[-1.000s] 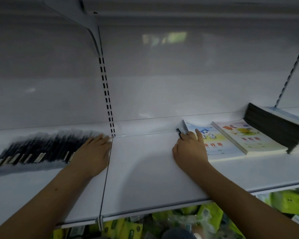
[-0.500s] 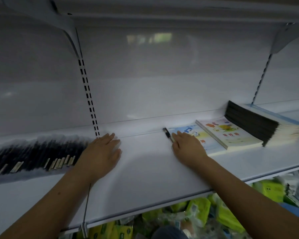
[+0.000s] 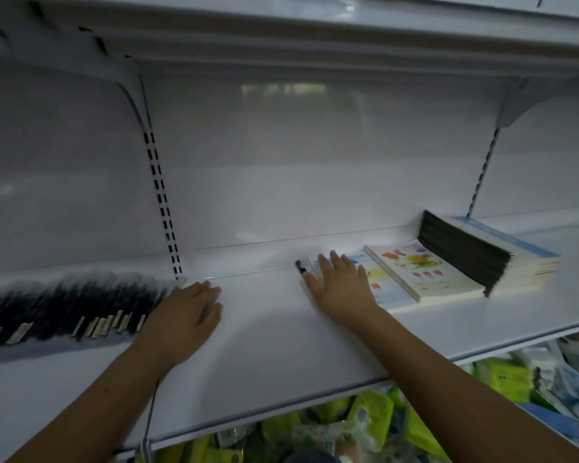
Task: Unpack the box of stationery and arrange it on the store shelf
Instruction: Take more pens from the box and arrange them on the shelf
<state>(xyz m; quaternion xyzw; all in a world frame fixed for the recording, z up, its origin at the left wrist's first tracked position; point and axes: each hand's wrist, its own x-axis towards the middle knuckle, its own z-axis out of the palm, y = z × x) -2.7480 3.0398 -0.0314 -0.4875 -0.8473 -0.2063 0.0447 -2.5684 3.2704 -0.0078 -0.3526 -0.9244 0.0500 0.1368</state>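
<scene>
Both hands lie flat on the white metal shelf (image 3: 264, 345), fingers straight: left hand (image 3: 184, 324) beside blurred black pens (image 3: 64, 309); right hand (image 3: 343, 289) touching a colourful exercise book (image 3: 386, 285) near a black marker (image 3: 301, 266).

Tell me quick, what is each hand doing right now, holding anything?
Left hand: open, flat on the shelf beside the row of pens, holding nothing.
Right hand: open, fingers spread, resting by a single pen and booklet.

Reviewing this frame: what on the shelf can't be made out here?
- Row of dark pens, head view: motion-blurred; count and type unreadable.
- Small dark item by the right hand: too small to identify.
- Left workbook: partly covered by that hand.
- Left hand: hides the row's right end.
</scene>
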